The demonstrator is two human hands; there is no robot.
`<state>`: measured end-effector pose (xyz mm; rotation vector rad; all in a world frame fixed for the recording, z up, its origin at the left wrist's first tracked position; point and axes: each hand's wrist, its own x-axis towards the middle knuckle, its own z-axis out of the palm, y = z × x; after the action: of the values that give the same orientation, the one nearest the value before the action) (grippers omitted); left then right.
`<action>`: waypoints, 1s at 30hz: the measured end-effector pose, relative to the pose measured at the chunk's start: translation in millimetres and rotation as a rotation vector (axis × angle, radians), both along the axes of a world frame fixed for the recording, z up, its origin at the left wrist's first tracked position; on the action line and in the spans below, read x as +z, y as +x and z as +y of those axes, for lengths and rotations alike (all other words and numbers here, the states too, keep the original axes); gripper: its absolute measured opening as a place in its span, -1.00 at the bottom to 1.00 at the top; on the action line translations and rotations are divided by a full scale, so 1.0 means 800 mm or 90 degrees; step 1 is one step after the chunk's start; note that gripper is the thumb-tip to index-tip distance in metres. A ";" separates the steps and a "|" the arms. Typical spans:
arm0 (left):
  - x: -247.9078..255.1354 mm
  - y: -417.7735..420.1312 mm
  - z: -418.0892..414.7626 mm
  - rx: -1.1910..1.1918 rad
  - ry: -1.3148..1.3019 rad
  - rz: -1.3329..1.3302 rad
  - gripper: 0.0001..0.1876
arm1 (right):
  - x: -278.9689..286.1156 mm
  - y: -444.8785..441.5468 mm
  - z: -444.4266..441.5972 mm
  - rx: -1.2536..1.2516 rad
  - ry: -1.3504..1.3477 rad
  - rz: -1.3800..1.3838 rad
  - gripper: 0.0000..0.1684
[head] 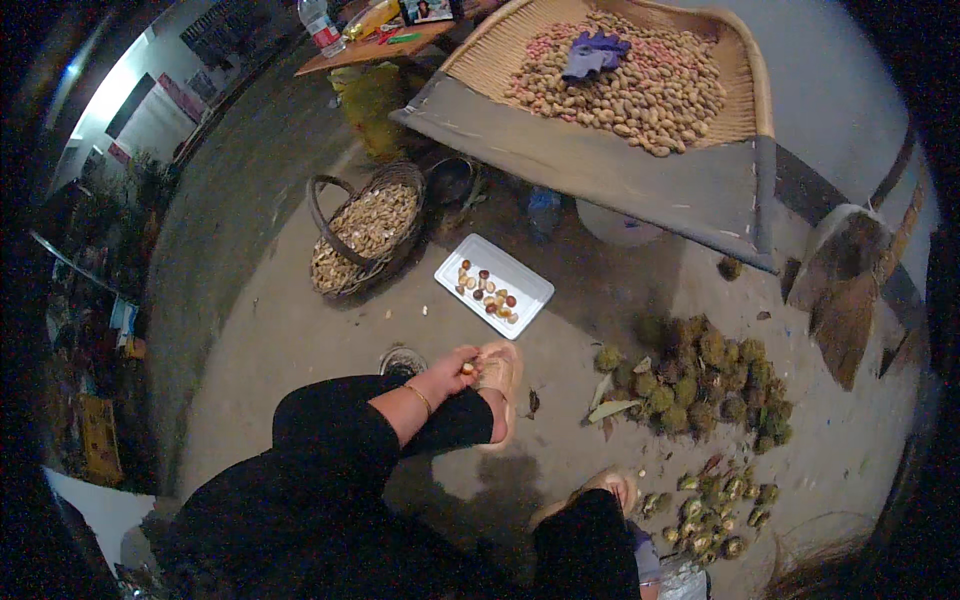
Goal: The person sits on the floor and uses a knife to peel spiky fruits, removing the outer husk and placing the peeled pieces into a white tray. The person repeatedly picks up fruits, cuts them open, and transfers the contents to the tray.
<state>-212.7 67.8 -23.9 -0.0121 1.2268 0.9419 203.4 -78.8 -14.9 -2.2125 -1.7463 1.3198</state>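
Note:
My left hand (451,370), bare with a gold bracelet at the wrist, is closed around a chestnut (467,368). It hovers over my left shoe (496,367). Just beyond lies a white plastic tray (534,306) with several chestnuts (490,308) in it, some dark brown and some pale. At the bottom edge, what seems to be my right hand (643,547) in a purple and grey glove is mostly hidden by my right leg, so its fingers cannot be made out. Nearest to it are opened chestnut burs (709,517) on the floor.
A heap of spiny burs (697,375) lies right. Left of the tray stands a wicker basket (319,210) of nut shells. A winnowing basket (759,82) holds peanuts (630,97) and a purple glove (592,56). A small table (420,41) carries a bottle (322,30).

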 end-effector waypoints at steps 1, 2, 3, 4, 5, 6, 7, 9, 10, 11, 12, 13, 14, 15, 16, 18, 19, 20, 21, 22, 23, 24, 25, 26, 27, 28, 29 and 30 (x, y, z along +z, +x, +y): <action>0.000 -0.015 0.000 0.008 0.010 0.034 -0.94 | -0.002 -0.004 -0.001 0.002 -0.001 0.013 -0.61; -0.005 -0.028 0.001 0.013 0.019 0.064 -0.92 | -0.004 -0.004 -0.002 -0.004 -0.005 0.023 -0.61; -0.011 -0.042 0.001 0.029 0.002 0.043 -0.91 | -0.007 -0.002 -0.006 -0.005 -0.011 0.024 -0.61; -0.021 -0.051 0.004 0.042 -0.014 0.017 -0.89 | -0.006 0.002 -0.010 -0.012 -0.016 0.028 -0.61; -0.021 -0.057 0.007 0.056 -0.030 -0.006 -0.87 | -0.008 0.006 -0.015 -0.017 -0.022 0.029 -0.61; -0.022 -0.062 0.009 0.083 -0.029 -0.013 -0.87 | -0.010 0.008 -0.020 -0.019 -0.025 0.028 -0.61; -0.018 -0.054 0.020 0.104 -0.028 -0.026 -0.86 | -0.010 0.014 -0.023 -0.031 -0.026 0.023 -0.61; -0.003 -0.043 0.037 0.106 -0.020 -0.009 -0.85 | -0.015 0.021 -0.028 -0.047 -0.030 0.014 -0.61; 0.008 -0.040 0.047 0.085 -0.012 0.020 -0.85 | -0.019 0.021 -0.026 -0.051 -0.024 0.011 -0.61; 0.013 -0.039 0.055 0.063 -0.011 0.050 -0.84 | -0.022 0.018 -0.023 -0.055 -0.018 0.016 -0.61; 0.003 -0.062 0.047 0.009 0.047 0.134 -0.84 | -0.023 0.004 -0.022 -0.045 -0.023 0.038 -0.61; -0.004 -0.090 0.047 -0.053 0.105 0.216 -0.84 | -0.027 -0.010 -0.013 -0.040 -0.019 0.065 -0.61; -0.014 -0.102 0.062 -0.099 0.086 0.203 -0.85 | -0.025 -0.015 -0.008 -0.045 -0.022 0.075 -0.61; -0.027 -0.116 0.068 -0.136 0.070 0.192 -0.85 | -0.026 -0.025 -0.004 -0.041 -0.029 0.084 -0.61; -0.025 -0.096 0.091 -0.142 0.047 0.257 -0.84 | -0.027 -0.024 0.003 -0.049 -0.027 0.083 -0.61; -0.026 -0.078 0.094 -0.168 0.043 0.396 -0.84 | -0.031 -0.027 0.002 -0.049 -0.044 0.102 -0.61; -0.028 -0.072 0.103 -0.200 0.081 0.461 -0.84 | -0.029 -0.026 0.004 -0.054 -0.047 0.115 -0.61; -0.031 -0.064 0.112 -0.233 0.120 0.524 -0.84 | -0.027 -0.022 0.002 -0.063 -0.050 0.127 -0.61; -0.033 -0.045 0.125 -0.359 0.210 0.692 -0.84 | -0.024 -0.011 -0.003 -0.077 -0.054 0.129 -0.61; -0.036 -0.026 0.138 -0.485 0.307 0.857 -0.84 | -0.019 0.003 -0.010 -0.092 -0.058 0.132 -0.61; -0.041 -0.020 0.152 -0.605 0.407 1.029 -0.84 | -0.015 0.013 -0.020 -0.107 -0.063 0.140 -0.61; -0.058 -0.019 0.173 -0.626 0.449 1.047 -0.85 | -0.006 0.027 -0.034 -0.127 -0.070 0.142 -0.61; -0.071 -0.071 0.171 -0.655 0.444 1.102 -0.85 | -0.002 0.018 -0.044 -0.118 -0.089 0.189 -0.61; -0.083 -0.094 0.172 -0.683 0.462 1.132 -0.86 | 0.003 0.020 -0.056 -0.124 -0.103 0.214 -0.61; -0.089 -0.051 0.193 -0.782 0.469 1.128 -0.84 | 0.007 0.042 -0.067 -0.164 -0.107 0.198 -0.61; -0.082 -0.009 0.215 -0.852 0.430 1.074 -0.83 | 0.014 0.061 -0.080 -0.205 -0.106 0.182 -0.61; -0.075 0.008 0.226 -0.925 0.372 1.034 -0.81 | 0.020 0.071 -0.090 -0.235 -0.110 0.187 -0.61; -0.079 0.016 0.231 -0.990 0.442 1.277 -0.78 | 0.026 0.078 -0.098 -0.260 -0.110 0.203 -0.61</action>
<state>-199.6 252.6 -86.9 2.5245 1.7486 -0.4861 265.5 -157.0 5.7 -2.1298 -1.0428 1.6444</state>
